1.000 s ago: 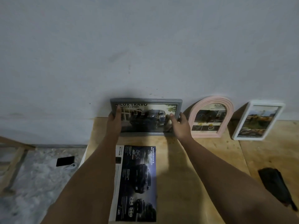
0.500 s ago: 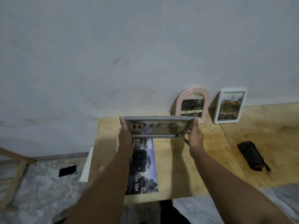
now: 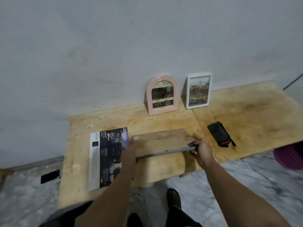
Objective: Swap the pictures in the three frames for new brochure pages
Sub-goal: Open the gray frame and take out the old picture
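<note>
I see both hands gripping the grey frame (image 3: 164,143) face-down over the table (image 3: 164,167): left hand (image 3: 129,151) on its left end, right hand (image 3: 201,149) on its right. The brochure (image 3: 105,158) lies beside it. Farther back, the pink frame (image 3: 162,95) and white frame (image 3: 199,90) lean on the wall.

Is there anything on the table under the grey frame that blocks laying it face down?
Nothing visible does. Both hands, left and right, hold the frame back-up over bare table; the brochure lies just left of it.
</note>
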### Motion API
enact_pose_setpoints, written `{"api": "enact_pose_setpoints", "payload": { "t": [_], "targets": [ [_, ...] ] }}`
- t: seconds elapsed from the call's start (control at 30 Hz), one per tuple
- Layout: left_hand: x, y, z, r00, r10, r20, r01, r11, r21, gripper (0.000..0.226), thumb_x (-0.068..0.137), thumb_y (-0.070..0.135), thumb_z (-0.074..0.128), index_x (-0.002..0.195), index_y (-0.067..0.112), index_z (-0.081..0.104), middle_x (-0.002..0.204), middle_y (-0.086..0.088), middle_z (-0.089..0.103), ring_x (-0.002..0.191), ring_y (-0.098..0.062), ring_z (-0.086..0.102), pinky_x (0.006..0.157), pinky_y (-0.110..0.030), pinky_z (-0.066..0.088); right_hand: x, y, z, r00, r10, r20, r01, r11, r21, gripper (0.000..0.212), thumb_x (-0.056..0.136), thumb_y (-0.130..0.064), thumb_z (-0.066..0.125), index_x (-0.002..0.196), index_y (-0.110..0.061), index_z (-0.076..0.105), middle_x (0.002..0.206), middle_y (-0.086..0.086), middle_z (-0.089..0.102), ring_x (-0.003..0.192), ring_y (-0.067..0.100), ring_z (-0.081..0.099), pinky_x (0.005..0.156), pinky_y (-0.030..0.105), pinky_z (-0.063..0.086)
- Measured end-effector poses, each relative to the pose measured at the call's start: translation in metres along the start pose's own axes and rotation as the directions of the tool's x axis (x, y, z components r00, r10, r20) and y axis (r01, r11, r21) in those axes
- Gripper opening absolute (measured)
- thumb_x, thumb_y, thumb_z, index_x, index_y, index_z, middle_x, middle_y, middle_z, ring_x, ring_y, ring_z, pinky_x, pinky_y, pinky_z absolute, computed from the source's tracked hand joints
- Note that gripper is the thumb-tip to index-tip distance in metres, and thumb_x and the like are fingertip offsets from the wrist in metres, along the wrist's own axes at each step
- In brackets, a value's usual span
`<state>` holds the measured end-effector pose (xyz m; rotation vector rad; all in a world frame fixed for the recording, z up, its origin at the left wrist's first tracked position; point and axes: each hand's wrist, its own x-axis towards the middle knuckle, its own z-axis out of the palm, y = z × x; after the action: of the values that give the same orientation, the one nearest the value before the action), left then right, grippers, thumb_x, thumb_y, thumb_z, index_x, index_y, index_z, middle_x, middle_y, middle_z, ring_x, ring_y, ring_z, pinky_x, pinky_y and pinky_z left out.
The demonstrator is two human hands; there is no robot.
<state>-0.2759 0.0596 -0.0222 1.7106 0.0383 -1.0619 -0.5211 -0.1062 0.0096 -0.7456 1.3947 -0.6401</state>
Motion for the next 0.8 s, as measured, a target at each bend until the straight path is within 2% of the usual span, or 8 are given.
{"api": "enact_pose_setpoints", "payload": {
  "t": [0.07,0.13,0.23,0.37,0.5,0.6,0.7,0.8],
  "targets": [
    [-0.004,-0.006,0.017,0.999,0.011,-0.050,-0.007,0.995,0.097,0.024,0.098,0.052,0.055,0.085,0.033,0.061,0.099,0.007,0.066,0.108,-0.027,0.065,0.105,-0.051,0.054,0.019,0.000,-0.012,1.000,-0.013,0.014,0.014,0.997,-0.079,0.035,0.105,-0.006,0.044,0.133,-0.015,0.062,0.110,0.008,0.069,0.089,0.026,0.066,0.073,0.038,0.054],
    [-0.003,-0.012,0.032,0.992,-0.005,-0.128,0.028,0.984,0.173,0.022,0.106,0.036,0.053,0.089,0.027,0.063,0.091,0.003,0.061,0.100,-0.025,0.057,0.098,-0.045,0.052,0.036,-0.001,-0.020,0.998,-0.047,0.032,0.053,0.975,-0.215,0.032,0.103,-0.002,0.051,0.130,-0.010,0.065,0.102,0.001,0.070,0.085,0.018,0.067,0.072,0.033,0.055],
    [0.001,-0.026,0.047,0.971,-0.003,-0.239,0.054,0.976,0.211,0.035,0.105,0.035,0.056,0.112,0.003,0.070,0.101,-0.017,0.065,0.096,-0.029,0.056,0.094,-0.044,0.049,0.052,-0.002,-0.026,0.993,-0.038,0.110,0.076,0.924,-0.375,0.029,0.099,0.002,0.057,0.124,-0.010,0.065,0.098,0.002,0.071,0.080,0.022,0.068,0.070,0.039,0.060],
    [-0.004,-0.034,0.061,0.964,0.018,-0.264,0.062,0.955,0.290,0.040,0.107,0.030,0.053,0.135,0.004,0.065,0.124,-0.019,0.066,0.100,-0.030,0.057,0.091,-0.041,0.047,0.073,0.003,-0.037,0.981,-0.009,0.194,0.125,0.792,-0.597,0.025,0.095,-0.008,0.061,0.116,-0.020,0.070,0.095,0.004,0.077,0.078,0.028,0.073,0.073,0.050,0.063],
    [-0.003,-0.040,0.066,0.962,0.033,-0.270,0.067,0.933,0.353,0.047,0.105,0.032,0.054,0.143,0.004,0.058,0.143,-0.016,0.060,0.118,-0.034,0.059,0.093,-0.037,0.045,0.080,0.001,-0.042,0.965,0.011,0.262,0.192,0.654,-0.732,0.030,0.097,-0.023,0.063,0.125,-0.018,0.069,0.113,0.004,0.075,0.104,0.029,0.070,0.088,0.038,0.057],
    [-0.004,-0.040,0.073,0.958,0.038,-0.284,0.080,0.916,0.392,0.052,0.105,0.032,0.055,0.149,0.004,0.051,0.139,-0.017,0.063,0.113,-0.035,0.062,0.098,-0.041,0.050,0.080,-0.004,-0.040,0.963,0.015,0.268,0.210,0.584,-0.784,0.046,0.094,-0.026,0.067,0.136,-0.009,0.063,0.110,0.009,0.074,0.085,0.018,0.071,0.068,0.027,0.050],
    [-0.005,-0.039,0.079,0.960,0.081,-0.269,0.049,0.895,0.444,0.050,0.104,0.029,0.057,0.146,0.004,0.054,0.120,-0.019,0.070,0.095,-0.034,0.065,0.085,-0.038,0.052,0.081,-0.003,-0.039,0.965,-0.027,0.260,0.239,0.489,-0.839,0.012,0.088,-0.025,0.069,0.099,-0.019,0.068,0.088,0.006,0.072,0.068,0.015,0.067,0.058,0.032,0.049],
    [-0.002,-0.041,0.078,0.966,0.098,-0.238,0.039,0.859,0.510,0.046,0.102,0.028,0.059,0.141,0.004,0.059,0.108,-0.018,0.071,0.094,-0.035,0.065,0.082,-0.037,0.050,0.081,-0.003,-0.040,0.974,-0.047,0.222,0.219,0.457,-0.862,0.019,0.087,-0.026,0.068,0.074,-0.013,0.063,0.068,0.005,0.064,0.069,0.027,0.062,0.059,0.036,0.047]
  ]
}}
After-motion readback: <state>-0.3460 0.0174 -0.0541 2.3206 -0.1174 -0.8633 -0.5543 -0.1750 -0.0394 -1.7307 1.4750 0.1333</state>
